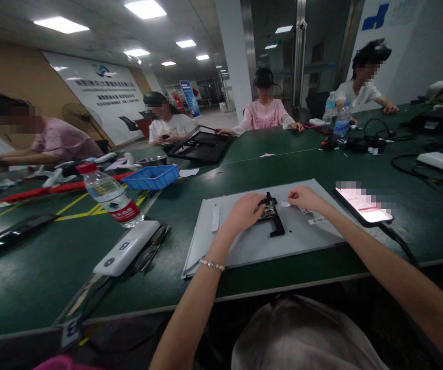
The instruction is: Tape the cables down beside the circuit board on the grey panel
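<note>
A flat grey panel (240, 252) lies on the green table in front of me. On its middle sits a black bracket (277, 226) with a small circuit board (270, 209) in it. My left hand (244, 210) reaches in from the left, its bent fingers closed on the upper left part of the bracket; some fingertips are hidden. Just right of the bracket, my right hand (305, 198) pinches a small white piece (285, 204), like a sticker or slip. A white strip (216, 219) lies at the panel's left, and a printed label (317, 220) near my right wrist.
A lit phone (364, 205) with a cable lies right of the panel. To the left are a white power bank (127, 249), glasses (152, 246), a water bottle (109, 198) and a blue tray (152, 177). Across the table, a co-worker holds a black frame (200, 146).
</note>
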Motion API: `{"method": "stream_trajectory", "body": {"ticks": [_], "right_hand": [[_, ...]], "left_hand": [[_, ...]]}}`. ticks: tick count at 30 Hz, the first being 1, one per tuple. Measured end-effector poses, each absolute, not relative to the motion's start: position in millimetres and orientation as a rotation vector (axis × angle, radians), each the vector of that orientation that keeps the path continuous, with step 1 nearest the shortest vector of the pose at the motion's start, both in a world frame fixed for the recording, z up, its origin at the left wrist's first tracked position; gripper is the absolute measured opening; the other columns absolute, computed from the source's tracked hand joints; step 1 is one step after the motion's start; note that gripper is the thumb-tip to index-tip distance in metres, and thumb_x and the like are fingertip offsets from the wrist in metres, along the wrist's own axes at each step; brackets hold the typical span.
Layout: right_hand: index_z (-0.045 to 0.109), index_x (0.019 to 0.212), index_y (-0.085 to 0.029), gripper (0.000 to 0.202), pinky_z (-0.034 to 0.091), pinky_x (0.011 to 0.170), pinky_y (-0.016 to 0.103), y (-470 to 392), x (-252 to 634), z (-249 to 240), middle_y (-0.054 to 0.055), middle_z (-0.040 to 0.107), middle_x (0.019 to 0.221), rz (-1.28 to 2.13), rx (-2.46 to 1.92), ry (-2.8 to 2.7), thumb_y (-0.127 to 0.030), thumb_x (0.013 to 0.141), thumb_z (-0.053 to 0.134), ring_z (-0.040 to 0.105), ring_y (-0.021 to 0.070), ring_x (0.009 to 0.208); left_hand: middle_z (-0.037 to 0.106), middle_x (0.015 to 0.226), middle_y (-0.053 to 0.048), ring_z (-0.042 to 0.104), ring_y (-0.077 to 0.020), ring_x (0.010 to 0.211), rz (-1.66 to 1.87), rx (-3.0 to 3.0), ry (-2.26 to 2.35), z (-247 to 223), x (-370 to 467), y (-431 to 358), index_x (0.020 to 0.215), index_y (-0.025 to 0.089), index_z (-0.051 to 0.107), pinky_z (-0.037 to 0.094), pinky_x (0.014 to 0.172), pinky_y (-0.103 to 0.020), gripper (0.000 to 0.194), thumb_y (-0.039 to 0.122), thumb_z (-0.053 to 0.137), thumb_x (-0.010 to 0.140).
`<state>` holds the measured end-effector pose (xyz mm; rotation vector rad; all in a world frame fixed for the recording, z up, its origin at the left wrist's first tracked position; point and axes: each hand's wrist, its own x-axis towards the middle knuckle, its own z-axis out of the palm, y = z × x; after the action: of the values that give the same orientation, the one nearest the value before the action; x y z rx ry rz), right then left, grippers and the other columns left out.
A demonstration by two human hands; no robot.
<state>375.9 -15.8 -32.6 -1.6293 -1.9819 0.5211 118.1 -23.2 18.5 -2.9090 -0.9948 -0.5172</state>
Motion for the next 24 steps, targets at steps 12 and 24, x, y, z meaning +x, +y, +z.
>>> {"method": "stream_trajectory", "body": {"ticks": [12,24], "right_hand": [[0.070,0.095,-0.015,0.022,0.045,0.078,0.034,-23.1,374.9,-23.0,0.014,0.066,0.097,0.315,-1.637,-1.968,-0.026,0.081,0.057,0.061,0.0239,0.084],[0.069,0.094,-0.016,0.036,0.042,0.089,0.033,-27.9,370.7,-17.8,0.011,0.068,0.105,0.319,-1.626,-1.999,0.000,0.075,0.043,0.061,0.0242,0.099]], "left_hand": [[0.066,0.112,-0.010,0.059,-0.0225,0.107,-0.439,-2.688,-1.299,2.6,100.0,16.8,0.115,0.016,0.062,0.045,0.095,-0.035,0.030,0.022,0.050,0.087],[0.070,0.098,-0.010,0.064,-0.0202,0.095,-0.165,-2.634,-1.413,9.6,107.7,27.6,0.098,0.017,0.071,0.047,0.087,-0.029,0.027,0.019,0.046,0.088]]}}
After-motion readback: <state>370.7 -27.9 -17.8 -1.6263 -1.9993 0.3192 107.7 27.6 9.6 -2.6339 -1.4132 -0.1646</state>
